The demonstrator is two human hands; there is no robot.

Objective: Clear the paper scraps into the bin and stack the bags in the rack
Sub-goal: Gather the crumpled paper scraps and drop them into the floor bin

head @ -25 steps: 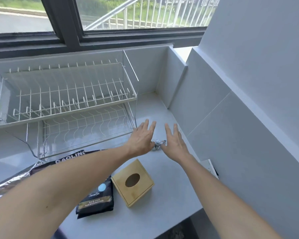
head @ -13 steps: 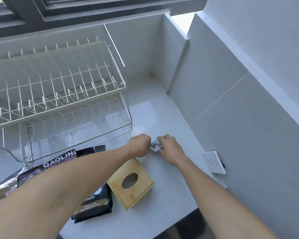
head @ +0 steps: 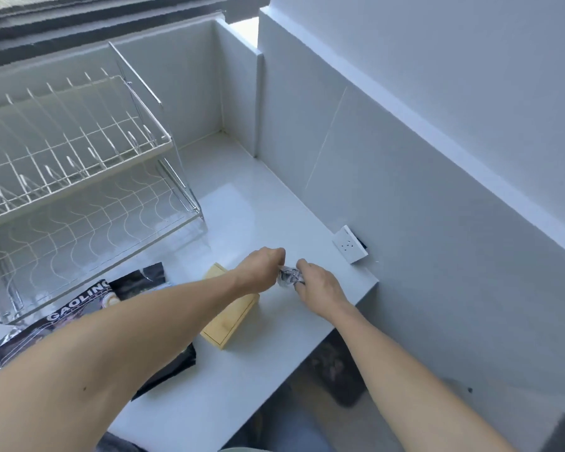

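Both hands meet over the right part of the white counter [head: 242, 380], which is smooth and glossy. The left hand [head: 261, 269] and the right hand [head: 320, 287] each pinch the same scrap [head: 288, 277], a small crumpled wad, grey and white and creased all over. It sits between their fingertips, just above the counter and just right of the box [head: 230, 321]. Both grips are narrow and closed on the wad.

The box is pale wood, squarish with flat faces and clean edges; the left forearm crosses most of its top, so I cannot tell what is in it.

Left of the box lie 2 bags, flat on the counter and partly under the arm. The near bag [head: 163, 370] is black and glossy. The far bag [head: 79, 316] is black with white lettering and a silvery foil edge at the left.

At far left stands the rack [head: 79, 164], white wire in 2 tiers: thin upright prongs on the upper tier, a wavy grid on the lower. Both tiers are bare.

A white socket [head: 349, 248] is on the grey tiled wall [head: 437, 223] at right, near the counter's edge.
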